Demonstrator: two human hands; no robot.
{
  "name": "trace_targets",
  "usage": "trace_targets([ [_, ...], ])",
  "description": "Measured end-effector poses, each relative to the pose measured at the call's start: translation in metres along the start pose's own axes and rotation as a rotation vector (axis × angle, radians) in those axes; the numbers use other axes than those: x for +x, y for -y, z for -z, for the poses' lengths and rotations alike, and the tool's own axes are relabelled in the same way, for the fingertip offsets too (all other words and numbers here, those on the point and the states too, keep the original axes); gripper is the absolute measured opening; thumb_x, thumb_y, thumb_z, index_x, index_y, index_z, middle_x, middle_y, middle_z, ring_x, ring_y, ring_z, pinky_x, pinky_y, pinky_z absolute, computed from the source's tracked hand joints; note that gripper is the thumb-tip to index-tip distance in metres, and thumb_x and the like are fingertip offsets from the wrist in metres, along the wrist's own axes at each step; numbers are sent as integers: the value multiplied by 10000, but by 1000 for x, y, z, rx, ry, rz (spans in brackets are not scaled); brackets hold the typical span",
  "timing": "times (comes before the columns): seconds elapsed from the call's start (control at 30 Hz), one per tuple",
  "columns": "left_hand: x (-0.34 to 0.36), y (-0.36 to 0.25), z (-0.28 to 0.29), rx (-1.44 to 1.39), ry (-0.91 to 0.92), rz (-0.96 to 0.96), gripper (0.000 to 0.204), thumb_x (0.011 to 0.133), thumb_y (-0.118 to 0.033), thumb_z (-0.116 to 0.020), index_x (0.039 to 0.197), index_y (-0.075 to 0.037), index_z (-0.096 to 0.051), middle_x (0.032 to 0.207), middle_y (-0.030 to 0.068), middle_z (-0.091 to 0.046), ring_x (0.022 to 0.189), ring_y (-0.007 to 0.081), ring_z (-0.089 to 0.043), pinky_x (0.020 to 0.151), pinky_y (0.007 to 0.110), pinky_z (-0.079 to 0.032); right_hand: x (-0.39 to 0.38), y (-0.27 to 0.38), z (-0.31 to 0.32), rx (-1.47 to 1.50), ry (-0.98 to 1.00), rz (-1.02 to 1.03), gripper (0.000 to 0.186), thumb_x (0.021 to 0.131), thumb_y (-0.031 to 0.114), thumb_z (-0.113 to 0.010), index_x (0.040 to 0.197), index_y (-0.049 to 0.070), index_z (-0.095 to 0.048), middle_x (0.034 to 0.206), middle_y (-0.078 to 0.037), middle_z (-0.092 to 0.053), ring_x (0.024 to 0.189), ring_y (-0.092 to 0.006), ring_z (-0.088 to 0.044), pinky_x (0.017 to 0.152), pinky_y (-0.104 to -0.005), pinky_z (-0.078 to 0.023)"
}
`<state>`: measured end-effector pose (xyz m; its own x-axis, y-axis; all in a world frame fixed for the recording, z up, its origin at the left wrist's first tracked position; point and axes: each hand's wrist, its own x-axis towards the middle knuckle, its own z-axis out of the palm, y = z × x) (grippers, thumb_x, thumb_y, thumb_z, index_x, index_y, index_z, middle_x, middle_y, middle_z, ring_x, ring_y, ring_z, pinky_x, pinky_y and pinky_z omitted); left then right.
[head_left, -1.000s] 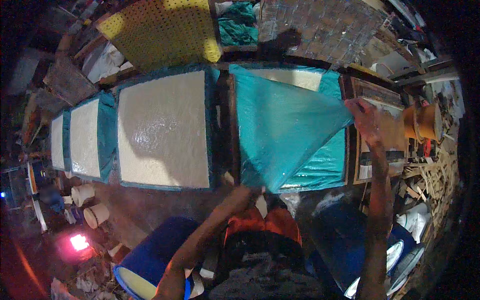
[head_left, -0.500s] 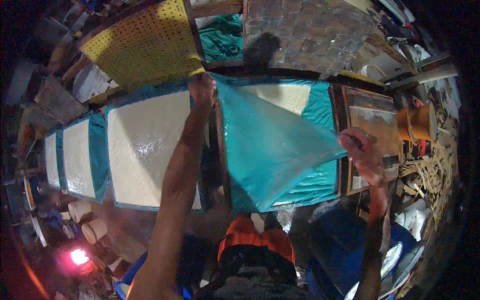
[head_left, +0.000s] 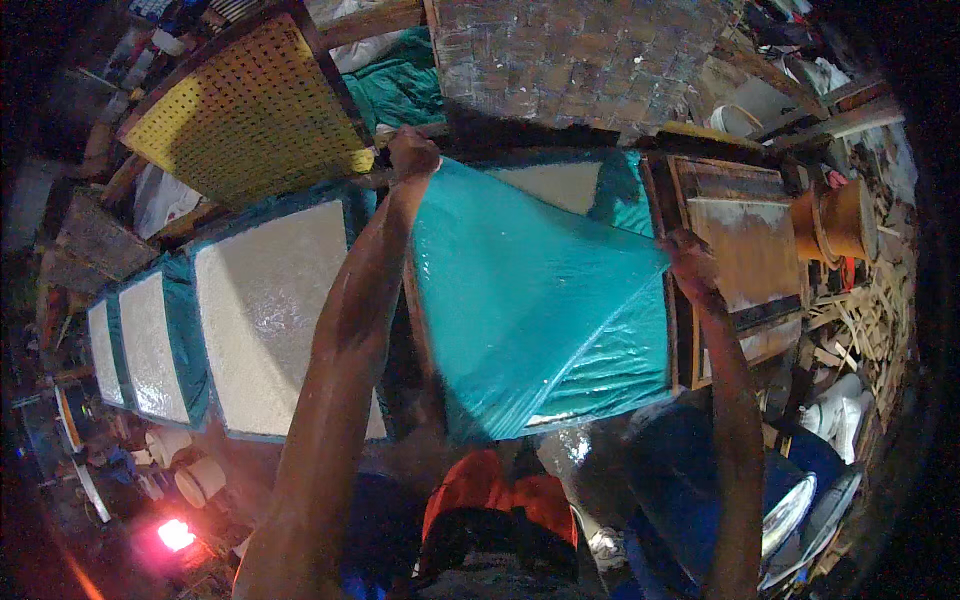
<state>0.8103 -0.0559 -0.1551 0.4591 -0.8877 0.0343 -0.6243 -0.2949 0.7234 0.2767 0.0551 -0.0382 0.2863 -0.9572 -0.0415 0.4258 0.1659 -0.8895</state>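
Stretched between my hands is a wet teal cloth [head_left: 500, 280], part of it lying over a framed tray of white material [head_left: 560, 187]. My left hand [head_left: 413, 155] is closed on the cloth's far left corner. At the right side, my right hand [head_left: 690, 262] grips the cloth's edge near the tray's wooden frame. A diagonal fold runs from the right hand down toward the near edge. The white surface shows at the far middle and in a thin strip at the near edge.
Left of my left arm lie more white slabs [head_left: 265, 290] on teal cloth. Beyond stand a yellow perforated panel [head_left: 245, 115] and a woven panel [head_left: 580, 65]. To the right are a wooden frame [head_left: 745, 260], orange buckets [head_left: 835, 225] and wood scraps [head_left: 855, 300]. A blue barrel [head_left: 665, 470] stands near my right arm.
My right hand has moved left and slightly toward the far side, lowering its part of the cloth. The cloth now covers more of the tray's right side. The view has shifted slightly.
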Motion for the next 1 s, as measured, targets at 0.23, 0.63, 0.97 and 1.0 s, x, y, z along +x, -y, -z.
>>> trace_targets([
  [0.23, -41, -8, 52, -3, -92, -490, 244, 812, -105, -636, 1027, 4, -594, 980, 212, -673, 925, 389, -655, 839, 448, -517, 14, -78, 63, -1480, -287, -270, 224, 932, 286, -586, 1017, 78, -593, 949, -96, -630, 736, -213, -577, 673, -378, -485],
  [0.63, -536, -76, 161, -431, 340, 3, 157, 925, -123, -573, 1049, -30, -603, 882, 79, -644, 803, 189, -626, 720, 318, -484, -217, -17, -55, -1270, -306, 74, 153, 922, 147, -616, 1040, 57, -654, 858, -97, -693, 772, -201, -666, 678, -324, -519],
  [0.97, -606, 1, 40, -870, 60, 799, 306, 828, -156, -653, 1105, -30, -620, 930, 88, -654, 815, 178, -630, 690, 324, -510, -499, -50, -44, -1255, -115, -501, 261, 870, 264, -592, 1036, 89, -692, 923, -184, -693, 878, -308, -684, 795, -410, -531],
  [1.0, -613, -11, 32, -884, 59, 829, 324, 817, -158, -661, 1112, -30, -621, 940, 91, -656, 819, 178, -631, 688, 325, -514, -523, -52, -28, -1269, -81, -462, 272, 867, 274, -600, 1042, 88, -693, 940, -191, -691, 893, -321, -682, 801, -420, -529],
])
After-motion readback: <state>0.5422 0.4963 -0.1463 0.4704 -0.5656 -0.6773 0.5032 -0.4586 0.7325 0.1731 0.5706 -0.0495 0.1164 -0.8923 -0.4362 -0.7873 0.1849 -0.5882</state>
